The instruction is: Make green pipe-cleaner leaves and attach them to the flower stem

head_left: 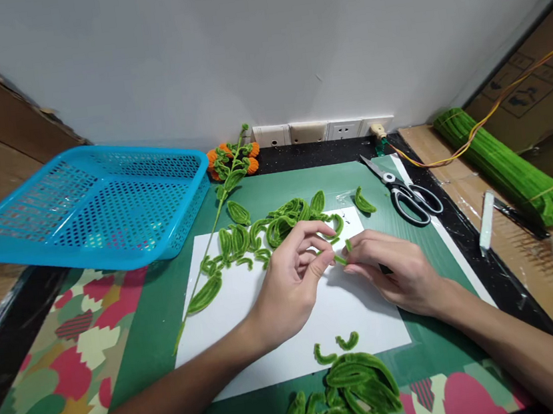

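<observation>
Pinching a short, bent, fuzzy green strip (340, 259) in the right hand (394, 263), just right of centre. Curling the left hand (293, 282) close beside; cannot tell whether gripping too. Apparently shaping the strip, so next needing steady fingertip control. Working above a rectangular white paper sheet (294, 352), near looped, fuzzy green leaves (279, 230) at centre.
</observation>
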`<action>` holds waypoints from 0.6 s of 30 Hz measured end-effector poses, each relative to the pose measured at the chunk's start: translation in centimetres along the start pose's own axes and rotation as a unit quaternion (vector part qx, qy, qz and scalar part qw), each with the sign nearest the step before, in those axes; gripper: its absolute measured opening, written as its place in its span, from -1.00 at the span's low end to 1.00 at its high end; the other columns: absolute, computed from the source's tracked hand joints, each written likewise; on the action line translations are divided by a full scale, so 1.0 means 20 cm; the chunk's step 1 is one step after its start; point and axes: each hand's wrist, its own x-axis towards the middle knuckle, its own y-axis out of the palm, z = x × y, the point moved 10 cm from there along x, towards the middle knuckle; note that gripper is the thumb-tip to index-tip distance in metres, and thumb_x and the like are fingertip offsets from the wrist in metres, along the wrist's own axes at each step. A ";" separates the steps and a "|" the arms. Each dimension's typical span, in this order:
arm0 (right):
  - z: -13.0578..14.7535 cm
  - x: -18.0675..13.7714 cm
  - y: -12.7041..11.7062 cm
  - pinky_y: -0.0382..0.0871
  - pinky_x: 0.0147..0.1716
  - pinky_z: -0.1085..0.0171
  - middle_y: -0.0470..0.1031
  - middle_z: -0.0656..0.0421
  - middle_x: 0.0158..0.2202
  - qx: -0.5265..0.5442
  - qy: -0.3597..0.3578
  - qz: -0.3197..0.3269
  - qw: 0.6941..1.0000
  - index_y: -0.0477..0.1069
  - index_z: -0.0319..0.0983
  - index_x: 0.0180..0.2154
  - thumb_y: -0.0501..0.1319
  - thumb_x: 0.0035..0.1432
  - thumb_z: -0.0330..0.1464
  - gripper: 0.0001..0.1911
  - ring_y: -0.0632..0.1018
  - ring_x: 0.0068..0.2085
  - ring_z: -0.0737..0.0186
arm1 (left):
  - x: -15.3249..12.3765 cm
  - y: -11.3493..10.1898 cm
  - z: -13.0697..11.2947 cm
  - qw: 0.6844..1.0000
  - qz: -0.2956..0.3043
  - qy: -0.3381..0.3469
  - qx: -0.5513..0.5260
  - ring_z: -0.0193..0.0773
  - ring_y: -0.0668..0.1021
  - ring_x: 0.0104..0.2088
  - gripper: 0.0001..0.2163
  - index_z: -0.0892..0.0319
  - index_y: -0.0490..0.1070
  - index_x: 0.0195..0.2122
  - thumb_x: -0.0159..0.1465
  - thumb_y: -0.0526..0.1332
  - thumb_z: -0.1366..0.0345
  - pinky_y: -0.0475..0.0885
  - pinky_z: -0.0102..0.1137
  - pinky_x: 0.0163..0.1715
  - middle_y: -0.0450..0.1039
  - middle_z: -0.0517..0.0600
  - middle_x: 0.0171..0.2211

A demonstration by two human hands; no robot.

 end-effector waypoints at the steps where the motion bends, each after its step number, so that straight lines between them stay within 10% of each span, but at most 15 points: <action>1: 0.00 0.00 0.00 0.53 -0.25 0.18 0.55 0.04 -0.28 0.007 -0.002 0.003 1.000 0.44 -0.25 -0.18 0.25 0.42 -0.53 -0.91 0.59 -0.20 0.11 | 0.00 0.00 0.00 1.000 0.004 -0.001 0.002 -0.30 0.54 -0.25 -0.84 0.06 0.44 0.07 0.49 0.28 0.27 0.43 -0.47 -0.32 0.50 -0.05 -0.24; 18: 0.05 0.00 0.00 0.55 -0.24 0.22 0.55 0.05 -0.29 -0.018 -0.050 -0.009 0.999 0.45 -0.28 -0.17 0.27 0.39 -0.57 -0.90 0.59 -0.19 0.13 | 0.02 0.05 0.05 0.995 0.061 -0.054 -0.052 -0.42 0.43 -0.44 -0.83 0.12 0.53 -0.01 0.49 0.28 0.18 0.30 -0.50 -0.46 0.44 -0.12 -0.37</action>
